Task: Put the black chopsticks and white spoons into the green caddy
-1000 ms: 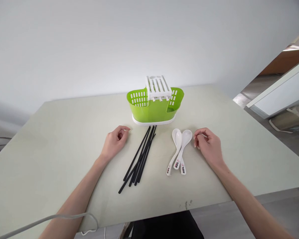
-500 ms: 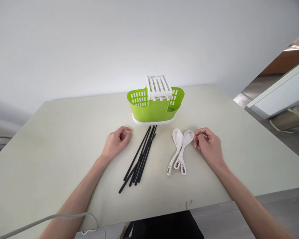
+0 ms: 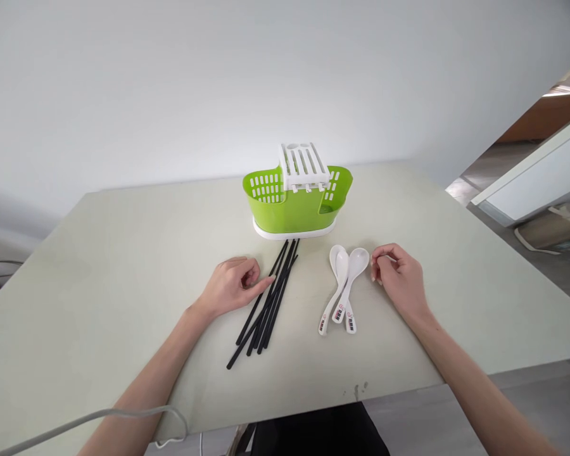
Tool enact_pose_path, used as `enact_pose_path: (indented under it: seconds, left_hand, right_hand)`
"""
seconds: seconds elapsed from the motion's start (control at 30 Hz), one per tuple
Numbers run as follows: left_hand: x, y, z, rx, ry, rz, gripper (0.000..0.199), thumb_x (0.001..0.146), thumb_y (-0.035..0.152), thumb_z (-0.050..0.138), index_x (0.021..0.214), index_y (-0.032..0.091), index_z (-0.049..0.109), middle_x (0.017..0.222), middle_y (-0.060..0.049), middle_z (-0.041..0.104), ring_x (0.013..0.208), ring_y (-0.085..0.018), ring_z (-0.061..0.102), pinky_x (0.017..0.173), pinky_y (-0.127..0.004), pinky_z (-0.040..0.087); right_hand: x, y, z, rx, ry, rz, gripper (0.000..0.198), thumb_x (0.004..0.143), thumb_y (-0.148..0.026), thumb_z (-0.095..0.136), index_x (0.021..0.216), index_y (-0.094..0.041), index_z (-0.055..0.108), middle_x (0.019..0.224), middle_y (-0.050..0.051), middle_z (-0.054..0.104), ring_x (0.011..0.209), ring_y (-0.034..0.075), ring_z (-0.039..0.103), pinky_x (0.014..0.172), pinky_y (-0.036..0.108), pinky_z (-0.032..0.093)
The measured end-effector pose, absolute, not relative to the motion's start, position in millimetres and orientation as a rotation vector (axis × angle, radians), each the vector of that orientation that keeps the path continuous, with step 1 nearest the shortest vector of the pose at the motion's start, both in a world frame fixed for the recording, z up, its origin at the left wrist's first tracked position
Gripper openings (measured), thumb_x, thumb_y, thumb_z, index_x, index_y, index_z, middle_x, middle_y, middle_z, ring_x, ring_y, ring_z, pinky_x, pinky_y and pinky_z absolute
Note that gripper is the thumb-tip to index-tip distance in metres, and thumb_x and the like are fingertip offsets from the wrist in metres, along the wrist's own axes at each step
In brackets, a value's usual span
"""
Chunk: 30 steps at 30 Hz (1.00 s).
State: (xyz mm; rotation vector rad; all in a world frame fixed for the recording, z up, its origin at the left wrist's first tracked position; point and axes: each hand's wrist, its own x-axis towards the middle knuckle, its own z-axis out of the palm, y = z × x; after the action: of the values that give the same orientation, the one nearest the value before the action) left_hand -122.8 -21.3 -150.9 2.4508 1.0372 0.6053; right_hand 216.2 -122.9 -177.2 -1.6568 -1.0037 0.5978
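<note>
My left hand is at the left of a loose bundle of black chopsticks. Its thumb reaches out over them while the other fingers curl in, and nothing is held. Whether the thumb touches the chopsticks I cannot tell. Right of three white spoons with printed handles, my right hand rests with its fingers curled closed and holds nothing. The spoons lie crossed over one another, bowls pointing away from me. Behind the chopsticks stands a green basket with a white slotted rack across its middle.
Everything lies on a pale table set against a white wall. A grey cable crosses my left forearm at the near left. Beyond the table's right side stands a white piece of furniture.
My left hand has moved right and a little nearer to me, and its thumb has stretched out over the chopsticks. My right hand and the objects have stayed in place.
</note>
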Motion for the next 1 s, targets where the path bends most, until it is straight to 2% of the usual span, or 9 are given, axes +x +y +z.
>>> enact_pose_path:
  seconds: [0.23, 0.53, 0.83, 1.0]
  left_hand:
    - [-118.4, -24.5, -147.1, 2.505, 0.84, 0.553, 0.047, 0.093, 0.049, 0.068, 0.067, 0.023, 0.038, 0.061, 0.004, 0.046, 0.059, -0.014, 0.04, 0.071, -0.033, 0.041]
    - [-121.3, -22.2, -147.9, 2.554, 0.769, 0.49, 0.041, 0.084, 0.051, 0.074, 0.068, 0.023, 0.049, 0.063, 0.002, 0.053, 0.063, -0.015, 0.048, 0.074, -0.034, 0.044]
    - [-121.2, -22.8, -150.7, 2.628, 0.736, 0.555, 0.031, 0.086, 0.037, 0.071, 0.07, 0.022, 0.05, 0.064, 0.003, 0.056, 0.063, -0.014, 0.048, 0.075, -0.033, 0.044]
    - [-121.7, -22.1, -150.0, 2.619, 0.736, 0.523, 0.039, 0.085, 0.049, 0.075, 0.071, 0.021, 0.051, 0.064, 0.003, 0.054, 0.064, -0.015, 0.05, 0.074, -0.033, 0.043]
  right_hand:
    - [214.8, -122.7, -174.8, -1.662, -0.988, 0.607, 0.011, 0.081, -0.02, 0.051, 0.081, -0.025, 0.061, 0.059, -0.004, 0.058, 0.053, 0.014, 0.05, 0.053, 0.027, 0.04]
    - [217.6, -123.0, -178.5, -1.658, -1.011, 0.593, 0.011, 0.081, -0.02, 0.052, 0.082, -0.025, 0.061, 0.06, -0.004, 0.059, 0.053, 0.014, 0.05, 0.053, 0.027, 0.04]
    - [217.9, -122.9, -179.3, -1.652, -1.012, 0.594, 0.011, 0.081, -0.019, 0.052, 0.082, -0.025, 0.061, 0.06, -0.004, 0.059, 0.054, 0.014, 0.05, 0.053, 0.027, 0.041]
    - [217.6, -122.7, -178.8, -1.66, -1.009, 0.593, 0.011, 0.081, -0.02, 0.051, 0.082, -0.024, 0.061, 0.059, -0.004, 0.058, 0.053, 0.014, 0.049, 0.052, 0.027, 0.039]
